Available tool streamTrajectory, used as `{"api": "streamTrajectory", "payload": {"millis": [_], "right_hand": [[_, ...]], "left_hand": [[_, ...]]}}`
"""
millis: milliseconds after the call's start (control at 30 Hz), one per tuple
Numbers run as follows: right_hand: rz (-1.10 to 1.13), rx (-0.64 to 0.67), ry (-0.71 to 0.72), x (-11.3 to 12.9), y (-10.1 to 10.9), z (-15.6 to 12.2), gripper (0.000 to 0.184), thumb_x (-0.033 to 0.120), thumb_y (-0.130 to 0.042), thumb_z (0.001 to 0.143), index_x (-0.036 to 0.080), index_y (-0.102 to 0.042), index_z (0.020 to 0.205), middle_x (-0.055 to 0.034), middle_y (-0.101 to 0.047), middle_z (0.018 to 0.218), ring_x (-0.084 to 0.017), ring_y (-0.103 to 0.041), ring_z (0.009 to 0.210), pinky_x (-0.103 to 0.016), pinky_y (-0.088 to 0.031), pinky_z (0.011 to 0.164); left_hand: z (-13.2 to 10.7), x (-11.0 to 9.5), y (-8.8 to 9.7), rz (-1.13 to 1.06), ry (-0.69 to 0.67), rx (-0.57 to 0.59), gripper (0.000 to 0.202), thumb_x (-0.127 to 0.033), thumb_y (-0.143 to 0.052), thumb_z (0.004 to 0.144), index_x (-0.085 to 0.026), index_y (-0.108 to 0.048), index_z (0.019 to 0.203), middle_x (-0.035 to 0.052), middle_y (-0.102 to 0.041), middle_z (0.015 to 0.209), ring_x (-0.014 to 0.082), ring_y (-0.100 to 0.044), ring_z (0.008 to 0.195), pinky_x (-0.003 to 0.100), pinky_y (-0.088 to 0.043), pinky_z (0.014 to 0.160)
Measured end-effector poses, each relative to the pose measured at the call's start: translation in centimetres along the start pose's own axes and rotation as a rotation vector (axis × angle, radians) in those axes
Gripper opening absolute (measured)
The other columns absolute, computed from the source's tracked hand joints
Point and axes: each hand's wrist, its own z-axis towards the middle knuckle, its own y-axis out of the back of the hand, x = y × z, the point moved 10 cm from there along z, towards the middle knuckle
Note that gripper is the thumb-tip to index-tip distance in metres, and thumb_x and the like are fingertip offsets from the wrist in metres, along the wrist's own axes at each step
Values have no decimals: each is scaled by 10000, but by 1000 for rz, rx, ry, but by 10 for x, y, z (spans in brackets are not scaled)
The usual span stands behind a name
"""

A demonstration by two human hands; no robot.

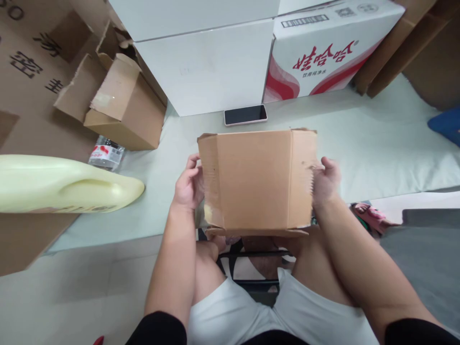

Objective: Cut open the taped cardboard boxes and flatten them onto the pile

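I hold a small brown cardboard box in front of me above my knees, its flat panel facing the camera. My left hand grips its left edge with fingers curled round it. My right hand grips the right edge, where the cardboard is torn and scuffed. Loose flaps hang at the bottom of the box.
A phone lies face up on the pale mat behind the box. An open brown carton sits at left, a cream plastic jug juts in from the left edge. White boxes and a red-printed carton stand at the back.
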Motion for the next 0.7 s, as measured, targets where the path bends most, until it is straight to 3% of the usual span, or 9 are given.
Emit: {"api": "streamTrajectory", "payload": {"millis": [100, 167, 267, 367, 467, 567, 700], "right_hand": [[145, 6, -19, -8, -4, 4, 638, 799, -470, 805, 307, -708, 1134, -71, -760, 1191, -348, -649, 1302, -589, -555, 1035], [176, 34, -50, -13, -10, 5, 622, 791, -525, 796, 316, -692, 1161, -54, -749, 1227, -342, -663, 1277, -550, -577, 1011], [137, 64, -74, -20, -14, 5, 716, 790, -656, 749, 343, -619, 1307, -39, -740, 1237, -322, -694, 1209, -471, -609, 930], [95, -14, -77, -26, -6, 8, 855, 691, -801, 719, 374, -472, 1442, -5, -763, 1032, -247, -744, 937, -397, -612, 785], [106, -120, -114, -34, 3, 8, 709, 625, -833, 734, 316, -538, 1299, 36, -726, 789, -187, -700, 710, -337, -583, 685], [121, -189, -131, -34, 7, 7, 572, 596, -844, 730, 286, -593, 1139, 45, -717, 741, -161, -673, 647, -299, -562, 634], [235, -129, -176, -32, 8, 8, 544, 595, -871, 682, 279, -664, 1073, 49, -719, 729, -124, -634, 576, -262, -543, 577]], "left_hand": [[0, 5, 0, 75, 53, 34, 325, -236, -686, 562, -228, -664, 886, 48, -769, 861, 340, -763, 1039, 465, -634, 868], [-2, 9, -3, 81, 80, 62, 310, -302, -722, 584, -213, -672, 877, 73, -770, 858, 359, -761, 1043, 473, -631, 862], [-4, 11, -8, 99, 63, 92, 472, -465, -849, 611, -217, -661, 966, 90, -777, 912, 365, -761, 1046, 472, -626, 869], [-1, 5, -2, 143, -35, 5, 628, -431, -962, 576, -267, -572, 1040, 15, -757, 901, 267, -773, 886, 387, -625, 805], [2, 9, 4, 123, -32, -74, 763, -410, -1005, 545, -301, -512, 1116, -23, -756, 886, 220, -761, 786, 337, -620, 739], [2, 24, -6, 165, 84, -5, 785, -397, -1022, 516, -242, -581, 1147, 66, -797, 1008, 277, -784, 930, 379, -636, 839], [2, 16, 4, 192, 21, -84, 662, -365, -1007, 544, -206, -665, 1088, 100, -807, 1092, 310, -777, 1039, 418, -631, 927]]}}
